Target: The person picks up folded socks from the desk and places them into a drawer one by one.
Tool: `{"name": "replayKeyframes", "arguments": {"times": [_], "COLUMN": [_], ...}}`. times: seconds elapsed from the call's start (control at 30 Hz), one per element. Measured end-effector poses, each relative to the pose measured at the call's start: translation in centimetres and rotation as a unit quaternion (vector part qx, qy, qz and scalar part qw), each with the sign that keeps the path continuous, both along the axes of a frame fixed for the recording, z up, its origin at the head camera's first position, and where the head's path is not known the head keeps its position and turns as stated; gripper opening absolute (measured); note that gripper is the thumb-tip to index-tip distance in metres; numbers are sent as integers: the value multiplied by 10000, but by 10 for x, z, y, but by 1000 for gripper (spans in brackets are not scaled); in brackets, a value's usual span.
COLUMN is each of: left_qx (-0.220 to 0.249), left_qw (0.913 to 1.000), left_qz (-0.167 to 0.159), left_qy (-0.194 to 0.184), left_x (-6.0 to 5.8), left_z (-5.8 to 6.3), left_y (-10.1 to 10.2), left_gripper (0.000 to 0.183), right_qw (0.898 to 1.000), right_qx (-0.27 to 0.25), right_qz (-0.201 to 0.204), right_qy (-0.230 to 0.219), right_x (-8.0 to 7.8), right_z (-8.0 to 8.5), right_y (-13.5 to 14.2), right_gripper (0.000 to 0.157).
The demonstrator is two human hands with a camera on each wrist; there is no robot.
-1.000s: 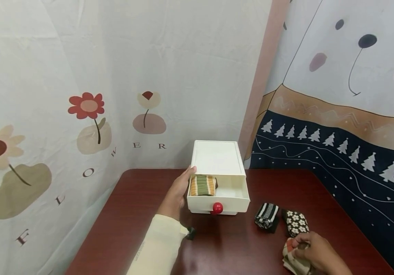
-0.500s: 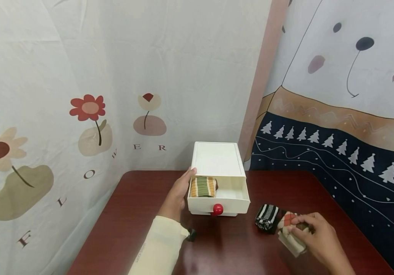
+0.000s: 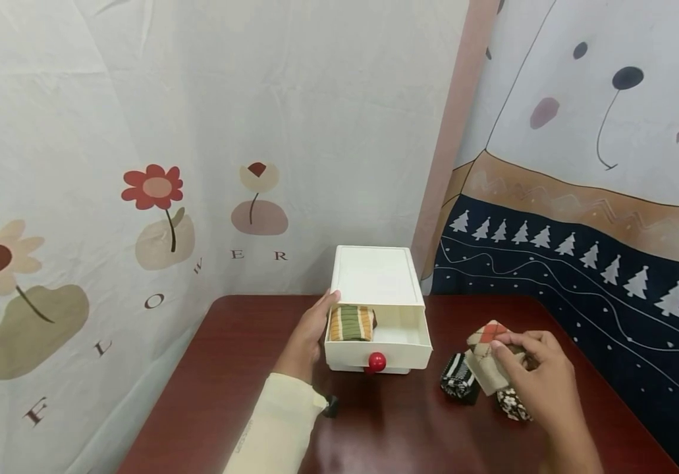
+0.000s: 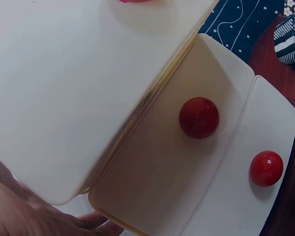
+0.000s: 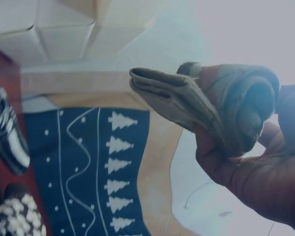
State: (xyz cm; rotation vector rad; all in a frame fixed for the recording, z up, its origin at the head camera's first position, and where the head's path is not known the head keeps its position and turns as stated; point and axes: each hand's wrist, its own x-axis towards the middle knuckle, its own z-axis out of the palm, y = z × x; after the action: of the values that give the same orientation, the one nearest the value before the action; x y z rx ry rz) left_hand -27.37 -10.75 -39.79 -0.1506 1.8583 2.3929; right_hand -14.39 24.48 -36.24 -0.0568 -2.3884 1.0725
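Note:
My right hand (image 3: 546, 375) pinches a rolled pair of beige argyle socks (image 3: 486, 370) with an orange-red patch, raised off the table. In the right wrist view, the sock roll (image 5: 241, 105) sits between thumb and fingers, a folded flap sticking out. Against the left side of a small white drawer unit (image 3: 373, 273) rests my left hand (image 3: 308, 329), its thumb at the top front edge. The top drawer (image 3: 345, 354) is pulled out and holds rolled green, yellow and white striped socks (image 3: 351, 323) at its left. Below it, two lower drawers show red knobs (image 4: 199, 118) in the left wrist view.
Rolled black-and-white patterned socks (image 3: 456, 376) lie on the dark red table (image 3: 244, 355), right of the drawer unit. Behind the right hand, black socks with white flowers (image 3: 514, 403) are partly covered. Printed cloths (image 3: 315, 131) hang behind the table.
The right hand has lifted the beige socks off the table and carried them up and slightly left, past the flower-patterned socks. The left hand stays at the drawer unit.

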Motion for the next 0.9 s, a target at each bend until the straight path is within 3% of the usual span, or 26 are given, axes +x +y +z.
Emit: {"name": "replayKeyframes", "arguments": {"times": [0.27, 0.53, 0.73, 0.9], "left_qx": [-84, -244, -260, -247], "left_qw": [10000, 9997, 9996, 9997], "left_qz": [36, 35, 67, 74], "left_qy": [22, 87, 93, 53], "left_x": [-1, -2, -2, -3], "left_z": [0, -1, -2, -3], "left_y": [-1, -1, -3, -3], "left_gripper": [75, 74, 73, 74], "right_qw": [9968, 9841, 9792, 9793], "right_qx": [-754, -1703, -1788, -1643], "right_qz": [54, 253, 862, 1128], "right_qy": [254, 440, 410, 352], "right_x": [-7, -16, -20, -25], "right_z": [19, 32, 34, 35], "right_y": [-30, -56, -80, -102], "right_gripper": [22, 28, 33, 31]}}
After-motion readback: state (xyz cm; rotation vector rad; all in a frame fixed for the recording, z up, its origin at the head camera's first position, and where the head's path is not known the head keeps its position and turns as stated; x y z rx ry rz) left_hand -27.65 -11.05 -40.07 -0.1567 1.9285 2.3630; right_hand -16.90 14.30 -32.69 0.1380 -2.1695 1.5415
